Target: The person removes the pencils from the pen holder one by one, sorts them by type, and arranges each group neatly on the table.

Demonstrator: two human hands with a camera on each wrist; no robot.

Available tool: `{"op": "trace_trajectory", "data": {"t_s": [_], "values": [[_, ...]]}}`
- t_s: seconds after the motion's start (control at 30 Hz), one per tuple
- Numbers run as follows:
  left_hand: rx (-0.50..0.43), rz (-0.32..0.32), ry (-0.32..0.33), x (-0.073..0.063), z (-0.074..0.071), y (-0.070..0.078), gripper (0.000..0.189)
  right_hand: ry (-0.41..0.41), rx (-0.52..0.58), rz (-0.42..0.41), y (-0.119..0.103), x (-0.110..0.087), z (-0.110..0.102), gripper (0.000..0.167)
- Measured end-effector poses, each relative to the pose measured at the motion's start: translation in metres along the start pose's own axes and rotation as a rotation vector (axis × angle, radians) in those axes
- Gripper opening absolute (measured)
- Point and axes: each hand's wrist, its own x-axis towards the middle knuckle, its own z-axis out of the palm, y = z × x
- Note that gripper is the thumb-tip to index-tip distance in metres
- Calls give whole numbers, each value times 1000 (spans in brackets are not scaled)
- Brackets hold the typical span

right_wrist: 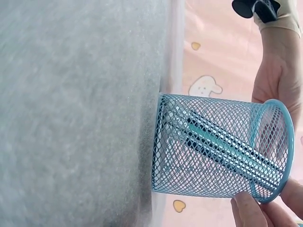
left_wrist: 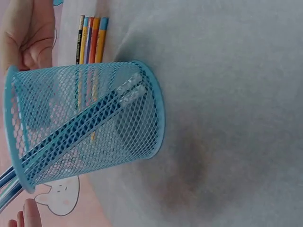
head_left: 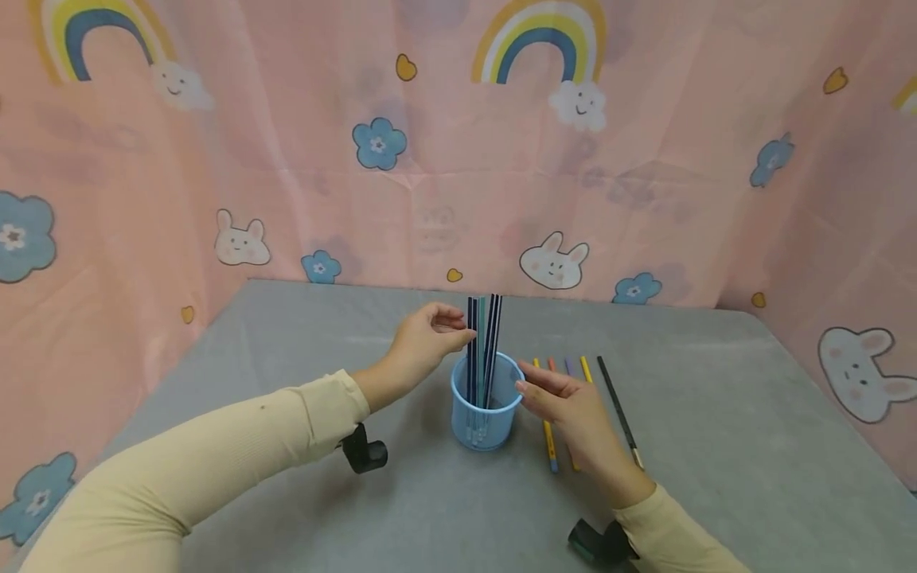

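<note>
A light blue mesh pencil cup (head_left: 478, 430) stands upright on the table. Several dark striped pencils (head_left: 492, 342) and a teal one (head_left: 481, 350) lean inside it, their pale ends at the bottom. My left hand (head_left: 423, 342) is at the upper part of these pencils, thumb tip right at the nearest one and fingers loosely bent beside them. On the cup's other side, my right hand (head_left: 573, 406) holds the rim (right_wrist: 287, 142) between thumb and fingers; in the right wrist view its fingertips (right_wrist: 247, 208) lie against the mesh wall.
Right of the cup lie yellow pencils (head_left: 548, 446), a red one (left_wrist: 94, 40), a purple one (head_left: 568, 366) and a black one (head_left: 616, 402), partly behind my right hand. The grey table (head_left: 716, 446) meets a pink patterned curtain (head_left: 444, 191) at the back.
</note>
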Motion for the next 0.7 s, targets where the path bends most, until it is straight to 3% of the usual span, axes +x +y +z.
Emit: {"op": "trace_trajectory", "data": {"t_s": [0.3, 0.7], "values": [[-62, 0, -3, 0, 4, -3, 46, -10, 15, -25, 2, 0, 2, 42], [-66, 21, 18, 5, 10, -1, 30, -12, 61, -29, 2, 0, 0, 42]]}}
